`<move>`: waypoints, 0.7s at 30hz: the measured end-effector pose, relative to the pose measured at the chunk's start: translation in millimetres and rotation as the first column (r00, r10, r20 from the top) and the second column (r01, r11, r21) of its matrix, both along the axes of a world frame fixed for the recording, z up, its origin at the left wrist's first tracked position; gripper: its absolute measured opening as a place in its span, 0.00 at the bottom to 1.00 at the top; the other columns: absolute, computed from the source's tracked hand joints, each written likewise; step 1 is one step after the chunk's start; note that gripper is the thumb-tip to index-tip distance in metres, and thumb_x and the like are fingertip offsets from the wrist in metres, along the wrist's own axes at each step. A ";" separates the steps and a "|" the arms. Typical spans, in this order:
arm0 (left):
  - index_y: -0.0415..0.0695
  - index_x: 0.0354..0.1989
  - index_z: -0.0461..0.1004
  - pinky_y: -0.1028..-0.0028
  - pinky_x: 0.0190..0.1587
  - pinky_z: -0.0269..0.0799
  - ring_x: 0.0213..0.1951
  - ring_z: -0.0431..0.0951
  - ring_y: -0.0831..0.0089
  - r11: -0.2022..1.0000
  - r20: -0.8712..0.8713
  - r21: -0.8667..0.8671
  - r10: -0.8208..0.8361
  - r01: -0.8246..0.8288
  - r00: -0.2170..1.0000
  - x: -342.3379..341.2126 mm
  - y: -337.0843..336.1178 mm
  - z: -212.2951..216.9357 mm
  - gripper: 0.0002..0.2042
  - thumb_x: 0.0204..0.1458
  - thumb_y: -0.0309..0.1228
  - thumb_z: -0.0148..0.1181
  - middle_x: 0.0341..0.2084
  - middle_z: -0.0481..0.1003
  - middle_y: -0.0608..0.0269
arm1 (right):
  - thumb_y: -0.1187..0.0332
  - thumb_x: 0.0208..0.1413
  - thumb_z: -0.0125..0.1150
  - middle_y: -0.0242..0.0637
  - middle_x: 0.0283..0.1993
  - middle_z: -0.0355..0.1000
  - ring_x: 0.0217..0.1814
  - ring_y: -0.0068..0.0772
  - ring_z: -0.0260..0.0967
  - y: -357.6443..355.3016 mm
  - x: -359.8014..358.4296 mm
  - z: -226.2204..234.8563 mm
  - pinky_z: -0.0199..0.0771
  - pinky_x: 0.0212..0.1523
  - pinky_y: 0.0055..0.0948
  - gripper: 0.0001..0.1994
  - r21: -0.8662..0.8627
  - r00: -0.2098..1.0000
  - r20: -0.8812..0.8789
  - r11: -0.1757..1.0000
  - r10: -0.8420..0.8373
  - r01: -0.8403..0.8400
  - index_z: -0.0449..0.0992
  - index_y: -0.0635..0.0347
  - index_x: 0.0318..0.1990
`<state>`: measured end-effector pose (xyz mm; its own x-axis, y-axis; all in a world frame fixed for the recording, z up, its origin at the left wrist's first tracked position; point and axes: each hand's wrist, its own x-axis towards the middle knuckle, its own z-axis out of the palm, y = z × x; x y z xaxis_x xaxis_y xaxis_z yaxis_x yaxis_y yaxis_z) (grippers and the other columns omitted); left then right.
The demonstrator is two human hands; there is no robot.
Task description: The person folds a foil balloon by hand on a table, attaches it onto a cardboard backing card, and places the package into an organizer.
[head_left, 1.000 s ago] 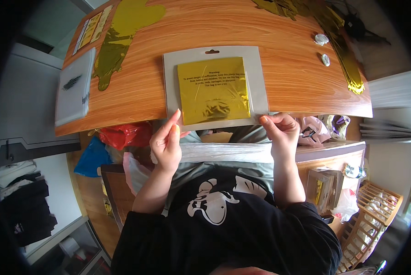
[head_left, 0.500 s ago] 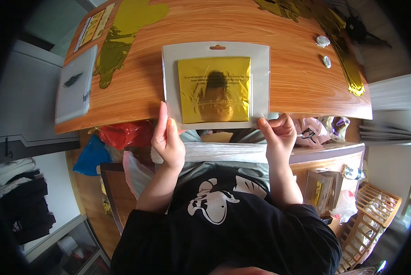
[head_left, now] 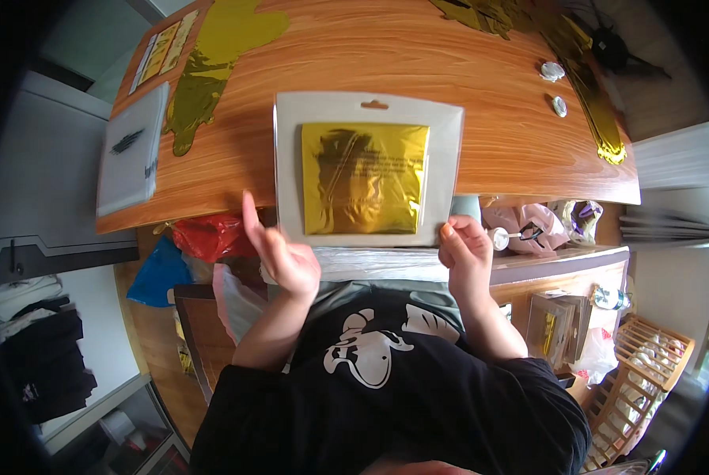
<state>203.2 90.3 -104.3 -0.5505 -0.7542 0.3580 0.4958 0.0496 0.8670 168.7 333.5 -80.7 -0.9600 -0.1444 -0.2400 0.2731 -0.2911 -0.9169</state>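
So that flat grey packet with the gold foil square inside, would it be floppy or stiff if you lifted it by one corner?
The flat grey packet with the gold foil square looks thin and probably light, so it would likely bend somewhat. Its edges lie straight on the wooden table, hinting at a stiffer backing. The glossy face may be slippery; the right hand touches its lower corner.

One head-worn fisheye view looks steeply down the person's own chest onto the near edge of a wooden table (head_left: 489,119), which fills the upper frame. The left hand (head_left: 287,257) and right hand (head_left: 467,252) sit near mid-frame, close to the lens. Straight edges bow toward the dark circular rim; floor and shelving show at both sides.
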 end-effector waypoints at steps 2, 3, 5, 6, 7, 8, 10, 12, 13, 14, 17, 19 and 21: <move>0.44 0.78 0.42 0.67 0.62 0.66 0.54 0.74 0.62 0.903 -0.257 0.205 -0.322 0.377 0.911 11.3 12.4 8.9 0.40 0.67 0.59 0.40 0.70 0.62 0.54 | 0.76 0.68 0.56 0.25 0.27 0.65 0.18 0.14 0.48 -4.4 7.8 -1.9 0.47 0.20 0.20 0.04 -0.153 1.000 0.024 0.988 -0.004 0.008 0.73 0.60 0.47; 0.45 0.78 0.40 0.62 0.66 0.64 0.57 0.73 0.58 0.791 -0.391 0.138 -0.510 0.596 0.766 21.8 9.8 9.6 0.45 0.64 0.65 0.41 0.68 0.63 0.54 | 0.74 0.68 0.56 0.25 0.27 0.65 0.18 0.14 0.48 -7.2 13.1 -4.8 0.47 0.20 0.20 0.04 -0.198 0.999 -0.052 0.980 0.015 -0.025 0.72 0.59 0.47; 0.45 0.77 0.43 0.60 0.67 0.63 0.60 0.72 0.60 0.607 -0.467 0.154 -0.651 0.780 0.599 29.6 19.4 -4.0 0.50 0.58 0.70 0.50 0.62 0.68 0.57 | 0.73 0.68 0.57 0.26 0.27 0.65 0.19 0.15 0.49 -13.0 23.2 -7.0 0.47 0.20 0.20 0.04 -0.256 0.992 -0.105 0.962 0.074 -0.099 0.71 0.59 0.47; 0.45 0.77 0.43 0.60 0.67 0.63 0.60 0.72 0.60 0.615 -0.467 0.147 -0.647 0.774 0.603 35.2 24.3 -8.0 0.50 0.58 0.70 0.50 0.62 0.68 0.57 | 0.72 0.68 0.58 0.26 0.27 0.65 0.21 0.15 0.51 -19.2 28.0 -7.6 0.49 0.21 0.21 0.05 -0.235 0.987 -0.134 0.965 0.085 -0.115 0.70 0.58 0.47; 0.45 0.74 0.49 0.62 0.66 0.65 0.60 0.72 0.63 0.593 -0.251 0.148 -0.752 0.792 0.610 37.8 31.3 -6.7 0.44 0.58 0.62 0.56 0.61 0.69 0.59 | 0.72 0.67 0.60 0.27 0.28 0.68 0.23 0.16 0.56 -23.0 32.1 -8.5 0.54 0.22 0.21 0.06 -0.243 0.976 -0.184 0.957 0.118 -0.162 0.69 0.60 0.47; 0.44 0.71 0.56 0.64 0.64 0.66 0.60 0.72 0.66 0.572 -0.021 0.156 -0.813 0.806 0.581 39.9 36.8 -5.6 0.39 0.59 0.54 0.62 0.61 0.69 0.61 | 0.72 0.67 0.60 0.28 0.29 0.69 0.24 0.16 0.57 -26.5 36.2 -6.6 0.56 0.24 0.20 0.07 -0.184 0.961 -0.236 0.965 0.142 -0.188 0.69 0.61 0.47; 0.44 0.69 0.63 0.66 0.63 0.68 0.60 0.72 0.70 0.558 0.213 0.162 -0.825 0.814 0.523 35.3 39.0 7.6 0.34 0.59 0.47 0.67 0.60 0.70 0.64 | 0.74 0.67 0.60 0.32 0.32 0.73 0.26 0.15 0.61 -34.6 41.9 0.8 0.60 0.28 0.18 0.07 -0.125 0.943 -0.274 0.966 0.187 -0.228 0.68 0.63 0.46; 0.40 0.64 0.70 0.68 0.65 0.66 0.61 0.71 0.72 0.519 0.101 0.291 -0.852 0.804 0.513 29.2 35.1 21.5 0.25 0.62 0.36 0.66 0.58 0.73 0.63 | 0.77 0.66 0.60 0.35 0.38 0.76 0.36 0.17 0.68 -34.8 43.7 0.6 0.67 0.38 0.19 0.06 -0.210 0.939 -0.287 0.944 0.191 -0.256 0.70 0.63 0.46; 0.40 0.64 0.70 0.68 0.65 0.66 0.61 0.71 0.72 0.528 0.103 0.284 -0.847 0.801 0.522 34.7 32.2 12.8 0.25 0.62 0.36 0.66 0.58 0.73 0.63 | 0.79 0.65 0.60 0.37 0.43 0.79 0.45 0.20 0.76 -33.2 43.6 -1.9 0.75 0.47 0.20 0.05 -0.283 0.943 -0.284 0.924 0.176 -0.257 0.72 0.65 0.46; 0.38 0.64 0.70 0.69 0.65 0.66 0.63 0.71 0.72 0.586 -0.018 0.343 -0.777 0.734 0.629 45.2 27.0 -7.3 0.23 0.63 0.33 0.63 0.58 0.74 0.61 | 0.79 0.65 0.60 0.37 0.43 0.79 0.45 0.20 0.76 -30.8 42.3 -3.8 0.75 0.47 0.20 0.05 -0.287 0.939 -0.290 0.919 0.184 -0.269 0.72 0.65 0.46; 0.38 0.65 0.70 0.61 0.69 0.62 0.65 0.70 0.69 0.667 -0.114 0.376 -0.656 0.644 0.746 50.0 -6.2 -37.3 0.23 0.69 0.40 0.50 0.63 0.72 0.57 | 0.79 0.65 0.60 0.37 0.42 0.79 0.45 0.21 0.76 -20.9 38.9 -7.1 0.75 0.47 0.21 0.05 -0.216 0.925 -0.349 0.948 0.147 -0.232 0.72 0.64 0.45; 0.39 0.69 0.64 0.60 0.69 0.62 0.67 0.68 0.64 0.861 0.029 0.292 -0.443 0.416 0.896 40.1 -4.9 -16.2 0.25 0.70 0.43 0.45 0.66 0.69 0.56 | 0.79 0.65 0.60 0.36 0.42 0.79 0.44 0.20 0.76 -15.1 39.9 -8.8 0.75 0.46 0.21 0.05 -0.204 0.919 -0.374 0.956 0.124 -0.212 0.73 0.64 0.45; 0.41 0.72 0.59 0.58 0.69 0.61 0.67 0.67 0.59 0.799 -0.135 0.312 -0.499 0.514 0.856 23.4 -5.1 42.2 0.29 0.71 0.49 0.40 0.68 0.66 0.55 | 0.79 0.65 0.61 0.36 0.41 0.79 0.42 0.20 0.75 -12.1 46.2 -13.6 0.75 0.45 0.21 0.04 -0.203 0.916 -0.389 0.960 0.103 -0.194 0.73 0.63 0.44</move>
<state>226.6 85.2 -62.1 -0.8763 -0.4486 0.1755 0.4086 -0.4993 0.7640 214.8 321.4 -94.2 -0.9355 -0.3001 0.1868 -0.0165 -0.4908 -0.8711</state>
